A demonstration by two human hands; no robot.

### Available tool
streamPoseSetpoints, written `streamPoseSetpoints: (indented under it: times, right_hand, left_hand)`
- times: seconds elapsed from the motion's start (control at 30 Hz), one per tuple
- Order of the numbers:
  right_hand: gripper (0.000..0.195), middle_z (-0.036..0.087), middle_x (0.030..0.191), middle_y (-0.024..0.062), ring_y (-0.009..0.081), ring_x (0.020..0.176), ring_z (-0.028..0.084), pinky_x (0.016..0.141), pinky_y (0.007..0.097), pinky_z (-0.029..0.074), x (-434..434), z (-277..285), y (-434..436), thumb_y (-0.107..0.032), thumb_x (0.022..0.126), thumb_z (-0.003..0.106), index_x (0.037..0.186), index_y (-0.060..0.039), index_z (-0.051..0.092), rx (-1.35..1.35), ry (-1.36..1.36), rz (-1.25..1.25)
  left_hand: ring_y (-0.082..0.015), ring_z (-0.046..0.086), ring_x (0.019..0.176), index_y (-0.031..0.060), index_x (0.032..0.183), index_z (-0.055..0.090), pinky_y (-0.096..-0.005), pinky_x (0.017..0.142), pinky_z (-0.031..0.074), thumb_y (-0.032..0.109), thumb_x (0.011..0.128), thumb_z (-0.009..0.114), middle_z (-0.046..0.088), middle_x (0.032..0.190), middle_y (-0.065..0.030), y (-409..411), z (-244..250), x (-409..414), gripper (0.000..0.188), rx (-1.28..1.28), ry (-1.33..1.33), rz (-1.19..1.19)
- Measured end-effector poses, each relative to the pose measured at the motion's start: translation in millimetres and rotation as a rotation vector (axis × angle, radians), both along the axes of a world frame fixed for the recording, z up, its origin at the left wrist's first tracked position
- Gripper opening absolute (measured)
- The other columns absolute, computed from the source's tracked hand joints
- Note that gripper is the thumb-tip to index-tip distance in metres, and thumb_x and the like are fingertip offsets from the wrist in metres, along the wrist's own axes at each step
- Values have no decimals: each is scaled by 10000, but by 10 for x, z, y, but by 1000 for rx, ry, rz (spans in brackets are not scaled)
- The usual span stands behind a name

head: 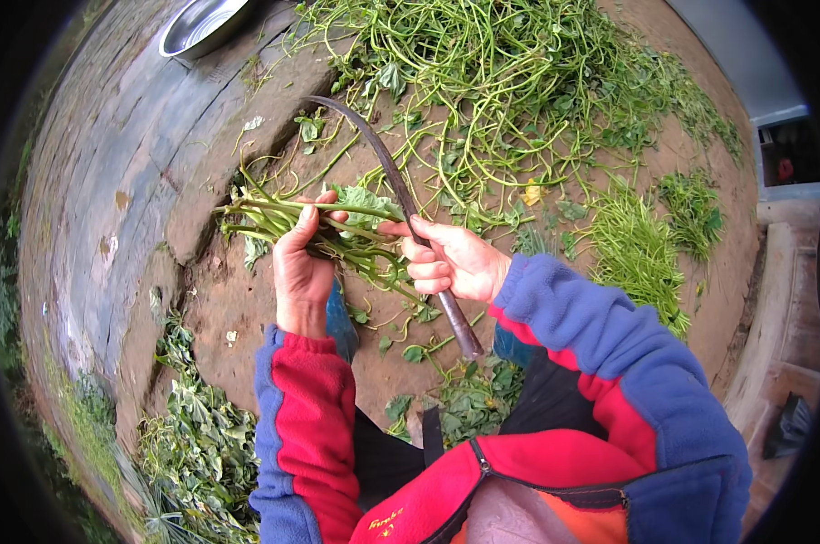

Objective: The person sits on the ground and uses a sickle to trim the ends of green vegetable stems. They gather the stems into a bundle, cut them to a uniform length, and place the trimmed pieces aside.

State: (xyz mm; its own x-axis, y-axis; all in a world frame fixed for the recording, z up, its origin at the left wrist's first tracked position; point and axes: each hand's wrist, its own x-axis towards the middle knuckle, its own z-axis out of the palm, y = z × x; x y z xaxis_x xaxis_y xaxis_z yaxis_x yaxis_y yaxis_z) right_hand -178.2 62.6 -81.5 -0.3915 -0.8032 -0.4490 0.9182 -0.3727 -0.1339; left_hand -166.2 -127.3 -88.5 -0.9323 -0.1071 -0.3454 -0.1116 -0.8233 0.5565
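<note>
My left hand point(306, 253) is closed around a bundle of green vine stems point(260, 214), whose cut ends stick out to the left. Leaves point(366, 204) hang on the bundle's right side. In my right hand point(447, 258) is a sickle point(385, 158) with a dark curved blade, its tip pointing up and left. The sickle's handle point(459, 325) slants down below my fist. My right index finger reaches toward the stems; whether it touches them I cannot tell. Both hands are close together above the bare earth.
A large heap of leafy vines point(491, 81) spreads ahead. To the right lie a pile of trimmed stems point(638, 248) and a small leafy bunch point(692, 211). Wilted leaves point(199, 442) lie at lower left. A metal basin point(202, 27) sits on the paving point(138, 129), beyond a stone edge.
</note>
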Motion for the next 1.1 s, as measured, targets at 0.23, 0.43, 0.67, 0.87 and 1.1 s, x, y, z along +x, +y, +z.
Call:
streamPoseSetpoints:
  times: [0.23, 0.43, 0.67, 0.87, 1.1]
  right_hand:
    - [141, 320, 586, -29, 51, 412, 248, 379, 181, 231, 16, 17, -8, -194, 878, 318, 998, -161, 385, -69, -40, -95]
    - [270, 368, 580, -40, 31, 434, 308, 373, 180, 268, -78, 29, 77, -98, 834, 393, 1088, -189, 408, 512, 671, -79]
    - [448, 521, 676, 138, 305, 579, 529, 478, 373, 407, -58, -160, 91, -48, 747, 459, 1165, -199, 404, 1287, 1542, 125]
    - [637, 489, 625, 107, 285, 550, 527, 499, 374, 450, -60, -314, 146, -20, 679, 469, 1223, -297, 286, 1442, 1909, 271]
    - [716, 447, 577, 86, 254, 491, 512, 427, 354, 437, -100, -232, 291, -6, 659, 476, 1230, -366, 238, 1472, 2039, 376]
  left_hand:
    - [-211, 530, 686, 56, 901, 493, -315, 664, 430, 113, 775, 515, 555, 833, -116, 40, -71, 69, 141, 184, 157, -117]
    - [-166, 497, 625, 43, 830, 494, -267, 590, 409, 129, 740, 563, 541, 769, -82, 82, -2, 64, 142, -161, 72, -133]
    - [-136, 490, 567, 27, 806, 507, -245, 518, 407, 133, 739, 568, 552, 702, -68, 299, 56, 67, 140, -371, 29, -108]
    - [-125, 478, 539, 18, 797, 505, -230, 489, 394, 100, 731, 558, 555, 692, -62, 336, 101, 77, 118, -438, 6, -39]
    - [-150, 430, 556, 34, 853, 461, -227, 521, 354, 88, 763, 520, 527, 730, -87, 300, 115, 183, 120, -284, -54, -43]
